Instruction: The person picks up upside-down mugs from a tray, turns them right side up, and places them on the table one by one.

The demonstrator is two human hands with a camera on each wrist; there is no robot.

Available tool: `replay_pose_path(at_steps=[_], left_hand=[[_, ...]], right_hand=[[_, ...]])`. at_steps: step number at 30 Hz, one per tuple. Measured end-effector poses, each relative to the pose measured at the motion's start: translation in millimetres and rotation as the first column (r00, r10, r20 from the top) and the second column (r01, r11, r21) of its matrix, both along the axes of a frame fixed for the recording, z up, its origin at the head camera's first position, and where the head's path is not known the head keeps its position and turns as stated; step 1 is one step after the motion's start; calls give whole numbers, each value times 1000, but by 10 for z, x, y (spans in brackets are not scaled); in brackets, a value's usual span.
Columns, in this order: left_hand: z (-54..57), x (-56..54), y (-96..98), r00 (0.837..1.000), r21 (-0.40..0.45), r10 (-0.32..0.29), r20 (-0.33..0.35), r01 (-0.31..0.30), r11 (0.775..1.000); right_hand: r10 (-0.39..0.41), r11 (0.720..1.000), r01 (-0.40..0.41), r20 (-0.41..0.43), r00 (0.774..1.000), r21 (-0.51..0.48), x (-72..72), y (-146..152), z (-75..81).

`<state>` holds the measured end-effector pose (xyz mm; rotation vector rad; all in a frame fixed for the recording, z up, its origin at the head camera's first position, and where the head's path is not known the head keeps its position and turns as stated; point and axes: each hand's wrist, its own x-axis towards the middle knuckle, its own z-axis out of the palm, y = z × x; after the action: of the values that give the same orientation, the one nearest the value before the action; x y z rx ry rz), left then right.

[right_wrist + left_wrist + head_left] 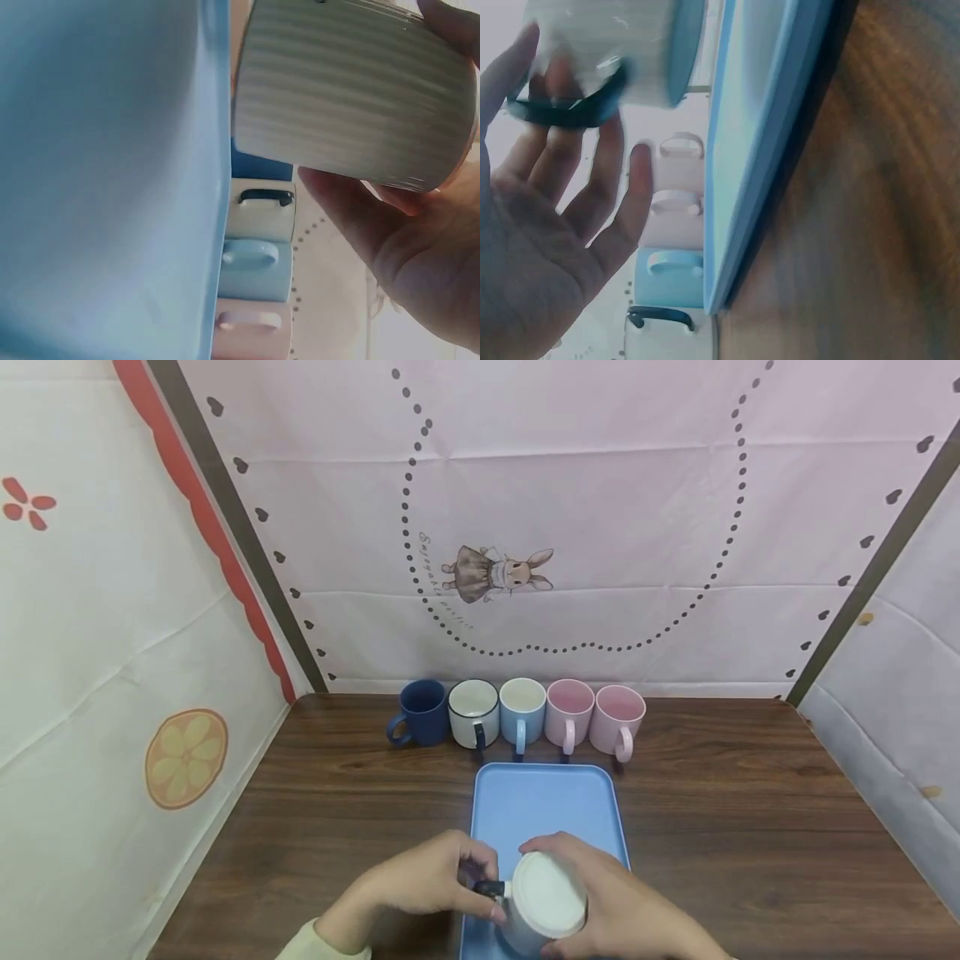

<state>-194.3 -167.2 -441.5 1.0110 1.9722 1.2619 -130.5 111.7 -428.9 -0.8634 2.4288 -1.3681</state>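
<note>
A white ribbed mug (551,893) with a dark handle (489,888) is held over the front part of a blue tray (542,797). Its pale, flat round end faces up in the head view. My right hand (611,902) grips the mug's body from the right, thumb and fingers spread around its side. At the handle, my left hand (431,877) has its thumb and fingertips curled in on the dark loop. In the right wrist view, the ribbed wall (352,97) stands off from the tray's surface (97,187).
Along the back of the wooden table (360,835) is a row of mugs: dark blue (423,714), white with dark rim (474,714), light blue (522,714) and two pink, one beside the light blue (570,714), one at the right end (617,720). Cloth walls (570,510) enclose the table.
</note>
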Motion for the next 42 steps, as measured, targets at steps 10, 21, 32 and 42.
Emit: replay_pose_path(at_steps=[10,21,32,42], left_hand=[[-152,34,205,964,227,264,5,-259,939],[-295,185,548,930,407,297,218,-363,838],[-123,203,636,884,385,413,219,-467,796],[28,212,641,848,158,467,-250,-441,884]], right_hand=[[-138,966,123,-52,989,-229,-107,104,-3],[-169,857,131,-31,985,-498,-179,127,-3],[-117,898,105,-2,993,-427,-249,286,23],[-249,934,179,-205,946,-310,-271,315,182]])
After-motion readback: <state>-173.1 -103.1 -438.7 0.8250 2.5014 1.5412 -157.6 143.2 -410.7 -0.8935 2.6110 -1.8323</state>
